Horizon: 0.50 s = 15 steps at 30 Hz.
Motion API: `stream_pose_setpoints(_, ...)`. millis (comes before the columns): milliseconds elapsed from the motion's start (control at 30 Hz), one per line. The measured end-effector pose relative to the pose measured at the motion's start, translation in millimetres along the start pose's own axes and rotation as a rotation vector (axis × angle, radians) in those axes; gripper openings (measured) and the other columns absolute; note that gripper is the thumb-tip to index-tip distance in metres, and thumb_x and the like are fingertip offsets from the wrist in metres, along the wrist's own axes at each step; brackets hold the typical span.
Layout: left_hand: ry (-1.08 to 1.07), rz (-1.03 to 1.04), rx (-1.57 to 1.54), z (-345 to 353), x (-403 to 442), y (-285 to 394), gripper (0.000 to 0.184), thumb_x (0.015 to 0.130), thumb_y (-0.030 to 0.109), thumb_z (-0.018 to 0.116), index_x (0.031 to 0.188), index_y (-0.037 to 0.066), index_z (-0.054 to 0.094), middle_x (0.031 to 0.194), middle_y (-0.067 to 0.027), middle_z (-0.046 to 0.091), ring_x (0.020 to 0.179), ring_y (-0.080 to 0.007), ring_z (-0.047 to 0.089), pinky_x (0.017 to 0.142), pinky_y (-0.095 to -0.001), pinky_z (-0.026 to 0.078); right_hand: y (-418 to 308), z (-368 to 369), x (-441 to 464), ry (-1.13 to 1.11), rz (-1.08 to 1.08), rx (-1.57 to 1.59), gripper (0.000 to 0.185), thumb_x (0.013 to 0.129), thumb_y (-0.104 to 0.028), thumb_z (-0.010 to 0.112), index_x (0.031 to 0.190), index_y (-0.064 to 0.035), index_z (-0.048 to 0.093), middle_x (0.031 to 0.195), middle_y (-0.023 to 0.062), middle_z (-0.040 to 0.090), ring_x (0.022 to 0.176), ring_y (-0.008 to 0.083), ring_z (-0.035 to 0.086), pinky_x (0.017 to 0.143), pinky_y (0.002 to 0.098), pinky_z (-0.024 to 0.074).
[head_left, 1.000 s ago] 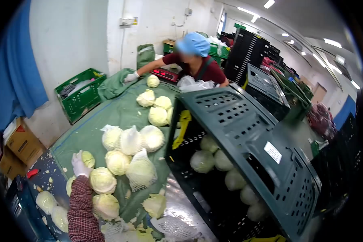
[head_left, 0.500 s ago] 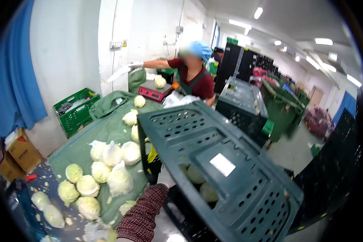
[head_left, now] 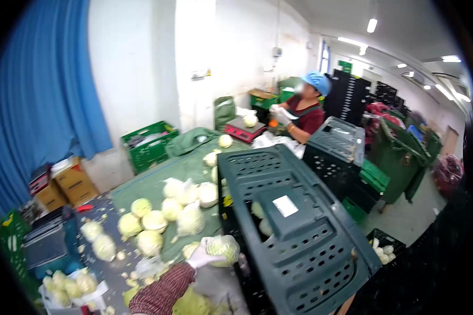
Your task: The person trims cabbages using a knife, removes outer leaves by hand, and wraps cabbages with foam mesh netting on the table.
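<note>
My left hand (head_left: 201, 255), in a white glove below a plaid sleeve, is closed on a pale green cabbage (head_left: 225, 250) that seems to be in thin clear plastic. The cabbage is beside a dark crate with a grey-green slotted lid (head_left: 320, 239). Through an opening in the lid, pale round cabbages (head_left: 265, 227) show inside the crate. To the left of my hand, several loose cabbages (head_left: 155, 221) and a bagged cabbage (head_left: 191, 219) lie on the table. My right hand is not visible.
A co-worker (head_left: 307, 113) in a blue cap stands behind a red scale (head_left: 243, 130) bearing a cabbage. Green cloth (head_left: 157, 184) covers part of the table. A green crate (head_left: 151, 146) is by the wall; stacked crates (head_left: 333, 149) stand right. Cabbage scraps litter the front left.
My left hand, earlier partly hidden at the crate's side, now shows with a cabbage in it. The view has turned left. The co-worker's outstretched arm has drawn in, hands together.
</note>
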<state>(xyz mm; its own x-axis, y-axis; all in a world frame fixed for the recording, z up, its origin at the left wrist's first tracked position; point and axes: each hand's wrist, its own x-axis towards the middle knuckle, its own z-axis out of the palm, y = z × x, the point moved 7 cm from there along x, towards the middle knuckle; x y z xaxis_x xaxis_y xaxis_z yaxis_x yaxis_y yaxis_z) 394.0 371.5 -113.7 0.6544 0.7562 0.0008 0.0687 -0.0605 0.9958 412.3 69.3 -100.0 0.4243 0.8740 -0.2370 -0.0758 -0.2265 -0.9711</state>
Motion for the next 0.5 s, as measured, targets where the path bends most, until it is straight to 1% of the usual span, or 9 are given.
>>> stream_pose_setpoints(33, 0.013, 0.042, -0.034, -15, -40, 10, 0.089, 0.059, 0.02, 0.09, 0.125, -0.001, 0.035, 0.122, -0.0115, 0.051, 0.112, -0.0155, 0.051, 0.096, -0.0302, 0.043, 10, 11, 15, -0.045, 0.012, 0.006, 0.038, 0.082, -0.02, 0.073, 0.111, 0.0, 0.061, 0.093, 0.0125, 0.066, 0.079, 0.0163, 0.06, 0.072, 0.0307, 0.0492)
stream_pose_setpoints(100, 0.089, 0.111, -0.091, -40, -124, 32, 0.09, 0.058, 0.018, 0.091, 0.125, 0.001, 0.034, 0.119, -0.009, 0.05, 0.112, -0.0157, 0.05, 0.097, -0.031, 0.043, 1, 26, 49, -0.01, -0.294, -0.078, 0.054, 0.075, -0.031, 0.077, 0.116, -0.0016, 0.058, 0.087, 0.0104, 0.063, 0.087, 0.0209, 0.06, 0.078, 0.0328, 0.0477)
stream_pose_setpoints(133, 0.19, 0.168, 0.045, -55, -166, 43, 0.093, 0.055, 0.018, 0.092, 0.126, 0.001, 0.034, 0.117, -0.0084, 0.049, 0.112, -0.016, 0.049, 0.097, -0.0313, 0.043, -14, 37, 48, 0.009, -0.453, -0.114, 0.063, 0.071, -0.036, 0.08, 0.118, -0.0023, 0.056, 0.084, 0.0094, 0.061, 0.091, 0.0232, 0.059, 0.081, 0.0338, 0.047)
stream_pose_setpoints(200, 0.344, 0.1, 0.062, -72, -239, 49, 0.094, 0.053, 0.024, 0.093, 0.125, 0.001, 0.036, 0.116, -0.0102, 0.049, 0.11, -0.0189, 0.051, 0.096, -0.0327, 0.044, -86, 67, 25, 0.027, -0.698, -0.332, 0.068, 0.064, -0.031, 0.085, 0.116, 0.0025, 0.056, 0.106, 0.0136, 0.055, 0.094, 0.0254, 0.058, 0.084, 0.0321, 0.0474)
stream_pose_setpoints(233, 0.39, 0.085, 0.069, -79, -272, 46, 0.094, 0.053, 0.024, 0.093, 0.125, 0.001, 0.036, 0.116, -0.0102, 0.049, 0.11, -0.0189, 0.051, 0.096, -0.0327, 0.044, -89, 88, 17, -0.023, -0.699, -0.322, 0.068, 0.064, -0.031, 0.085, 0.116, 0.0025, 0.056, 0.106, 0.0136, 0.055, 0.094, 0.0254, 0.058, 0.084, 0.0321, 0.0474)
stream_pose_setpoints(300, 0.579, 0.076, 0.55, -92, -335, 47, 0.094, 0.052, 0.031, 0.093, 0.122, 0.0, 0.039, 0.116, -0.0131, 0.049, 0.108, -0.0232, 0.052, 0.095, -0.0347, 0.044, -85, 138, -1, -0.142, -0.757, -0.525, 0.05, 0.071, -0.039, 0.079, 0.103, -0.0037, 0.063, 0.093, 0.0095, 0.06, 0.084, 0.0262, 0.061, 0.076, 0.0331, 0.0485)
stream_pose_setpoints(400, 0.807, -0.01, 0.433, -105, -413, 29, 0.094, 0.051, 0.035, 0.092, 0.121, -0.001, 0.04, 0.116, -0.0152, 0.047, 0.108, -0.0265, 0.051, 0.095, -0.0361, 0.044, -40, 194, -19, -0.475, -0.597, -0.449, 0.039, 0.075, -0.036, 0.076, 0.095, -0.0041, 0.064, 0.09, 0.0068, 0.061, 0.076, 0.0223, 0.062, 0.069, 0.03, 0.0491)
stream_pose_setpoints(433, 0.849, 0.002, 0.318, -108, -434, 16, 0.094, 0.052, 0.034, 0.092, 0.121, -0.001, 0.039, 0.117, -0.0157, 0.047, 0.11, -0.0258, 0.05, 0.096, -0.0359, 0.043, -27, 208, -22, -0.51, -0.622, -0.455, 0.028, 0.08, -0.028, 0.072, 0.093, -0.0047, 0.065, 0.087, 0.0076, 0.062, 0.071, 0.0198, 0.062, 0.063, 0.0278, 0.0488)
stream_pose_setpoints(500, 0.879, -0.055, 0.343, -108, -469, 12, 0.094, 0.053, 0.034, 0.092, 0.122, -0.001, 0.039, 0.119, -0.0162, 0.047, 0.112, -0.0257, 0.05, 0.097, -0.0359, 0.043, -13, 229, -36, -0.574, -0.702, -0.43, 0.025, 0.08, -0.024, 0.073, 0.092, -0.0033, 0.065, 0.083, 0.0073, 0.062, 0.067, 0.0181, 0.061, 0.061, 0.0275, 0.0477)
